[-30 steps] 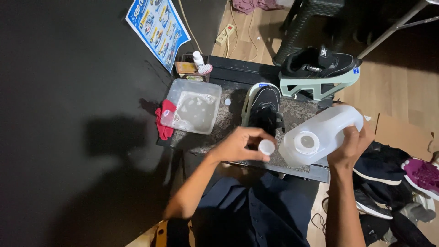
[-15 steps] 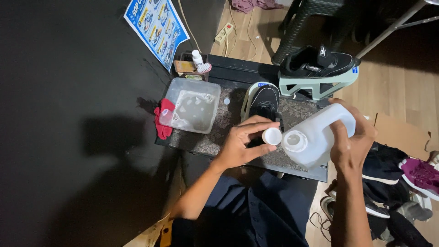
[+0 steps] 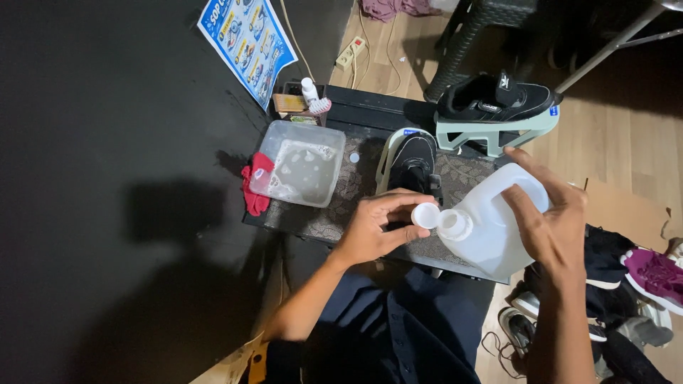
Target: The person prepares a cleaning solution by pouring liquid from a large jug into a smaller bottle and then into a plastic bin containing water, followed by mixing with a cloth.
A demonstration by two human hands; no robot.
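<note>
The right hand (image 3: 551,227) wraps the tilted white jug (image 3: 491,227) over the counter (image 3: 341,206), grip clamped on its body. The left hand (image 3: 377,231) pinches the white cap (image 3: 426,215), just beside the open neck: cap off, jug uncapped. Beyond sit a black shoe (image 3: 413,162) and clear tub (image 3: 299,172).

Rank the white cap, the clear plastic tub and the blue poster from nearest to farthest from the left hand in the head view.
1. white cap: in the left hand's fingertips.
2. clear plastic tub: on the table, up and left.
3. blue poster: far top left.
</note>
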